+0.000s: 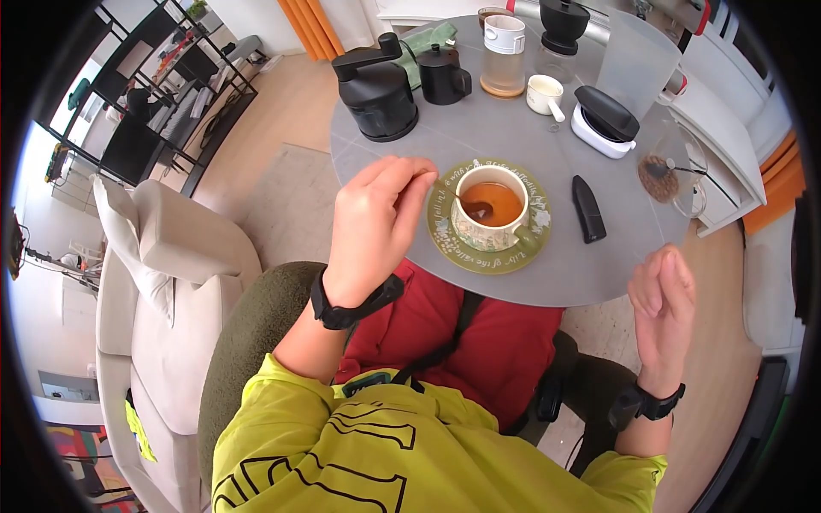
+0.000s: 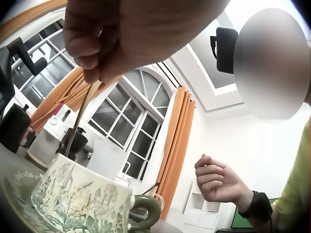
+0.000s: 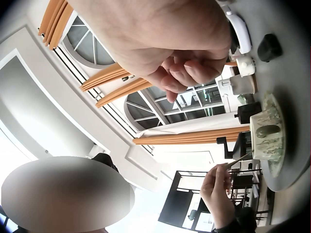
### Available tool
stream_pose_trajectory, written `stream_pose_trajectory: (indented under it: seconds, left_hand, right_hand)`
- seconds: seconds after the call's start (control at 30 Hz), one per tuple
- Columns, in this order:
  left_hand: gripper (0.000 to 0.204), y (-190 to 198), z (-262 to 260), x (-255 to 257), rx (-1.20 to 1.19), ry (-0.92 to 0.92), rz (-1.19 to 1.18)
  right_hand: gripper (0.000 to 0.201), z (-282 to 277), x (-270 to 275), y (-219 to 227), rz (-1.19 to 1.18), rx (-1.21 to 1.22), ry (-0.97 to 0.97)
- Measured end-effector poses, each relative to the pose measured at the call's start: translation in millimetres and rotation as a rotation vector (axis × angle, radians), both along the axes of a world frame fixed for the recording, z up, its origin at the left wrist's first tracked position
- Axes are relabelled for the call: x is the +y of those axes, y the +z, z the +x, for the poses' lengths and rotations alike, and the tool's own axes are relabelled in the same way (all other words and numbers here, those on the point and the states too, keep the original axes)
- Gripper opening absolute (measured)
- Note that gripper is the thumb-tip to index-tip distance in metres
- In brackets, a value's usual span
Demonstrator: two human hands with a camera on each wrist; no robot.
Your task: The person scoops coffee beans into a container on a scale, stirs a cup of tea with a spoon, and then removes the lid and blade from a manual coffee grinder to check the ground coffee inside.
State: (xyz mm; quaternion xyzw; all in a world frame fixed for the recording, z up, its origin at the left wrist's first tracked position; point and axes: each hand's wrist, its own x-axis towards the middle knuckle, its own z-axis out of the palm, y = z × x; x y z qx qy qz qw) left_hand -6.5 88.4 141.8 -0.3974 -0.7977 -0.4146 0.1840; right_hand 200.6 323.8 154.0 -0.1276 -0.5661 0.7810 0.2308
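My left hand [image 1: 380,218] pinches the thin handle of a spoon [image 2: 80,116] between thumb and fingers. The spoon's bowl dips into amber liquid [image 1: 505,201] inside a cream cup [image 2: 82,194] with a flower pattern and a green handle [image 2: 147,212]. Under the cup lies a green saucer [image 1: 442,239] with white lettering round its rim. Raised beyond the table's right front edge, my right hand [image 1: 663,299] has its fingers loosely bent and holds nothing.
On the round grey table [image 1: 556,286], a black penknife-like object [image 1: 587,209] lies right of the saucer. Behind stand a black crank grinder [image 1: 376,98], a black pitcher [image 1: 443,75], a small white cup [image 1: 543,92], a white scale [image 1: 603,128] and a tipped glass vessel [image 1: 671,171].
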Motion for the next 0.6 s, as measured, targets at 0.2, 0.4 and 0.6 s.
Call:
stream_pose_trajectory:
  seconds: [0.2,0.4,0.6]
  left_hand:
    - [0.009,-5.7,-5.3,6.2,-0.330,-0.087,0.081]
    - [0.010,-15.4,-4.4,21.9,-0.248,-0.073,0.163]
    - [0.008,-10.0,-7.4,19.5,0.079,-0.045,0.074]
  right_hand:
    - [0.029,-0.6,-1.9,2.0,0.017,-0.014,-0.004]
    - [0.029,-0.1,-2.3,2.3,0.012,-0.008,0.003]
    - [0.029,0.2,-1.5,1.5,0.022,-0.023,-0.011]
